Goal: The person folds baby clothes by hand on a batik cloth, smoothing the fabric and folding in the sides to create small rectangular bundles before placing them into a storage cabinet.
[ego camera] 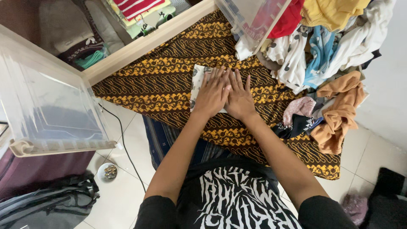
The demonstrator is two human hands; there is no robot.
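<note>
Left hand [212, 94] and right hand [238, 99] press flat, fingers spread, hiding most of a small folded white cloth [196, 80] on the batik-covered worktop [161, 80].

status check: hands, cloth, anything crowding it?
Left hand and right hand flat, side by side on small pale folded cloth. Cloth lies on batik spread. Clothes pile sits right, apart.

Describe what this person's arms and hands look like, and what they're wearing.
Both arms are bare from above the elbow down; short black sleeves end at the upper arms. The sleeves belong to a black T-shirt with a jagged white graphic print across the chest. The left hand and right hand are bare: no gloves, rings, watch or bracelets show on the fingers or wrists.
</note>
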